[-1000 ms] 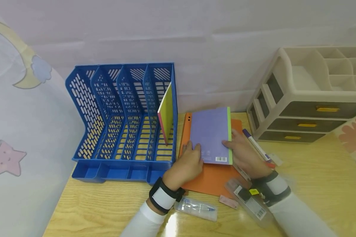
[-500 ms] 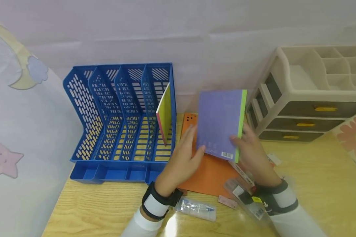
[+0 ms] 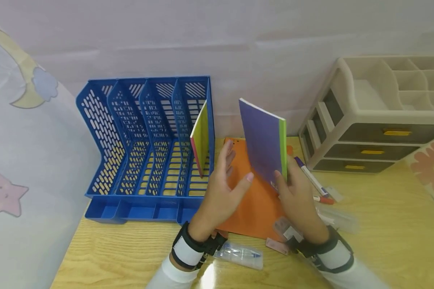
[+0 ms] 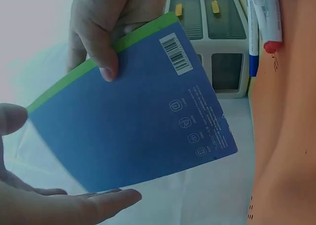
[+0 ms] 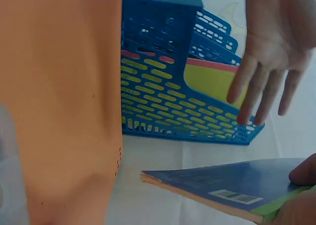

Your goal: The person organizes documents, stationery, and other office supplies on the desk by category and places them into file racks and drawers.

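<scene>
My right hand (image 3: 298, 196) grips a purple notebook (image 3: 263, 140) by its green spine, thumb on the cover. It stands nearly upright above an orange folder (image 3: 253, 210). In the left wrist view the notebook's back (image 4: 133, 111) shows a barcode and small icons. My left hand (image 3: 220, 192) is held apart to the left of it, fingers extended and thumb spread, holding nothing. Just beyond that hand, a yellow notebook with a pink edge (image 3: 201, 140) leans in the rightmost slot of a blue file rack (image 3: 148, 196).
A beige drawer organizer (image 3: 354, 116) stands at the right. Near the right hand lie a purple-capped marker (image 3: 311, 176), a red marker (image 3: 323, 199) and clear packages. A packaged pen (image 3: 238, 255) and a pink eraser-like block (image 3: 277, 246) lie in front.
The purple notebook has been lifted off the folder and turned from facing up to nearly upright. My left hand has let go of it and opened out to the left.
</scene>
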The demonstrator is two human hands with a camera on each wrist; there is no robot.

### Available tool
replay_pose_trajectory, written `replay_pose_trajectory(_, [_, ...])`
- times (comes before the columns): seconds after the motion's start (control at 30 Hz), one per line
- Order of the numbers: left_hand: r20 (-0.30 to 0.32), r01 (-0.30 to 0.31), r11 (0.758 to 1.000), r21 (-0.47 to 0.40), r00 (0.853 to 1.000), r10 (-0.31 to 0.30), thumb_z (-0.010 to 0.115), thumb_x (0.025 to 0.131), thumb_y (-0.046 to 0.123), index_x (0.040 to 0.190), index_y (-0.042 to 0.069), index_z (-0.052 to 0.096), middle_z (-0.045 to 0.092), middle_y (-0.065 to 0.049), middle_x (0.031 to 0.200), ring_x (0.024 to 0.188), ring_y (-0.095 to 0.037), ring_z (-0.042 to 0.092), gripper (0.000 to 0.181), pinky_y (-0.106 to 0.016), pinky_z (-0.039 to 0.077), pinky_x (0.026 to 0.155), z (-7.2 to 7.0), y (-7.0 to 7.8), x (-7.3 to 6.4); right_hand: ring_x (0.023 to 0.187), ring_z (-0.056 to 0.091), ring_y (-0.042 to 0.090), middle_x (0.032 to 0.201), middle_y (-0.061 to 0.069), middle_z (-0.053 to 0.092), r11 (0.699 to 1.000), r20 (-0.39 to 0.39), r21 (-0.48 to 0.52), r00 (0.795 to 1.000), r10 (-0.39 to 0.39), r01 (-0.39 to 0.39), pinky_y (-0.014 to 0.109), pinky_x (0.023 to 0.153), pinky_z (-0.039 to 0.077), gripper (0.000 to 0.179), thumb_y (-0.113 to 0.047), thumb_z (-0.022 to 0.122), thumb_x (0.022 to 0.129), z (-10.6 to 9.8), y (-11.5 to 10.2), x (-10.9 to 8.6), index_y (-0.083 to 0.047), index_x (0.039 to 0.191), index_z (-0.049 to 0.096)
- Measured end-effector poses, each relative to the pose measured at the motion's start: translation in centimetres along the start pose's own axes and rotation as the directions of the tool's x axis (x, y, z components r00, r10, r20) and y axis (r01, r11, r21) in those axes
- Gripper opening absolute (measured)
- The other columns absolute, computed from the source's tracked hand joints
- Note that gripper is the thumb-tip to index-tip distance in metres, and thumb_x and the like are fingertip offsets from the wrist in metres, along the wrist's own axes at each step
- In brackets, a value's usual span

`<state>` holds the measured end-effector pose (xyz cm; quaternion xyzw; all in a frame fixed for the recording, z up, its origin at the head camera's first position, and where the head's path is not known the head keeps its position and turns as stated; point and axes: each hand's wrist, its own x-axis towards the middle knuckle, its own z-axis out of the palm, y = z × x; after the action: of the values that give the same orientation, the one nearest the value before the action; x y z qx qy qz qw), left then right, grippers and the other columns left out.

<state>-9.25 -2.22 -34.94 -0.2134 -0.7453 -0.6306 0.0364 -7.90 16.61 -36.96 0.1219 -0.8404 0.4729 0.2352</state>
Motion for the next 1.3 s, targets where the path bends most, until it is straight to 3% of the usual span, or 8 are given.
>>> replay_pose_trajectory(0.2, [-0.033, 0.001, 0.987, -0.163, 0.999, -0.006, 0.063, 0.091, 0.023, 0.155, 0.034, 0.007, 0.016, 0.009, 0.161, 0.143, -0.015, 0.027, 0.085, -0.054, 0.030, 0.114, -0.2, 0.2, 0.1, 0.084, 0.067, 0.038, 0.109, 0.028, 0.069, 0.945, -0.036, -0.206, 0.964, -0.265, 0.252, 0.056, 0.065, 0.058, 0.055, 0.017, 0.060, 0.079, 1.3, 0.0, -0.5, 0.002, 0.132, 0.054])
replay_pose_trajectory(0.37, [-0.030, -0.046, 0.952, -0.302, 0.999, 0.039, 0.066, 0.089, 0.034, 0.156, 0.031, 0.001, 0.009, 0.001, 0.164, 0.145, -0.025, 0.023, 0.092, -0.064, 0.026, 0.111, -0.4, 0.0, 0.1, 0.110, 0.064, 0.033, 0.130, 0.018, 0.064, 0.879, -0.010, -0.246, 0.906, -0.423, 0.408, 0.047, 0.090, 0.054, 0.056, 0.015, 0.056, 0.081, 2.2, -0.1, -0.6, -0.001, 0.134, 0.056])
replay_pose_trajectory(0.53, [-0.035, -0.122, 0.892, -0.435, 0.992, 0.118, 0.064, 0.091, 0.023, 0.156, 0.023, 0.001, 0.014, -0.013, 0.160, 0.140, -0.033, 0.033, 0.091, -0.054, 0.036, 0.108, -0.2, 0.0, 0.3, 0.125, 0.054, 0.034, 0.135, 0.017, 0.060, 0.827, 0.048, -0.285, 0.869, -0.493, 0.485, 0.050, 0.098, 0.048, 0.042, 0.002, 0.046, 0.094, 2.8, -0.3, -1.1, -0.004, 0.135, 0.057])
replay_pose_trajectory(0.7, [-0.096, -0.135, 0.887, -0.442, 0.990, 0.103, 0.055, 0.093, 0.009, 0.154, 0.013, 0.007, 0.026, -0.026, 0.149, 0.131, -0.040, 0.043, 0.078, -0.048, 0.046, 0.103, -0.1, 0.1, -0.1, 0.122, 0.054, 0.038, 0.133, 0.020, 0.061, 0.782, 0.081, -0.303, 0.832, -0.548, 0.545, 0.061, 0.089, 0.051, 0.039, -0.008, 0.032, 0.105, 3.1, -0.3, -1.3, -0.005, 0.133, 0.059])
replay_pose_trajectory(0.93, [-0.243, -0.079, 0.909, -0.410, 0.970, -0.025, 0.048, 0.097, 0.004, 0.147, 0.001, 0.023, 0.041, -0.029, 0.138, 0.126, -0.039, 0.046, 0.056, -0.051, 0.044, 0.105, -0.1, 1.0, -0.8, 0.127, 0.050, 0.040, 0.139, 0.022, 0.055, 0.766, 0.214, -0.227, 0.798, -0.563, 0.601, 0.064, 0.091, 0.048, 0.059, 0.016, 0.049, 0.082, 3.3, -0.3, -1.5, -0.007, 0.137, 0.056])
replay_pose_trajectory(1.13, [-0.276, -0.095, 0.771, -0.630, 0.955, -0.108, 0.039, 0.097, -0.010, 0.147, -0.001, 0.028, 0.037, -0.029, 0.140, 0.131, -0.040, 0.040, 0.052, -0.050, 0.041, 0.107, -0.1, 1.9, -0.7, 0.134, 0.041, 0.039, 0.148, 0.020, 0.046, 0.787, 0.308, -0.222, 0.807, -0.504, 0.576, 0.063, 0.098, 0.044, 0.042, -0.011, 0.033, 0.104, 3.0, -0.6, -1.6, -0.011, 0.142, 0.051])
replay_pose_trajectory(1.2, [-0.288, -0.100, 0.741, -0.664, 0.949, -0.129, 0.038, 0.095, -0.012, 0.147, -0.002, 0.028, 0.038, -0.027, 0.140, 0.132, -0.038, 0.040, 0.054, -0.048, 0.041, 0.106, -0.3, 2.3, -0.8, 0.138, 0.036, 0.039, 0.152, 0.019, 0.041, 0.797, 0.344, -0.218, 0.809, -0.477, 0.563, 0.065, 0.101, 0.040, 0.044, -0.023, 0.028, 0.106, 2.8, -0.7, -1.6, -0.013, 0.145, 0.048])
replay_pose_trajectory(1.3, [-0.288, -0.108, 0.738, -0.666, 0.950, -0.121, 0.037, 0.094, -0.015, 0.149, -0.001, 0.027, 0.036, -0.024, 0.145, 0.134, -0.035, 0.039, 0.058, -0.046, 0.040, 0.108, -0.8, 2.9, -0.9, 0.141, 0.030, 0.041, 0.155, 0.019, 0.035, 0.799, 0.376, -0.195, 0.796, -0.475, 0.569, 0.069, 0.103, 0.034, 0.047, -0.034, 0.034, 0.105, 2.6, -0.7, -1.4, -0.015, 0.146, 0.046])
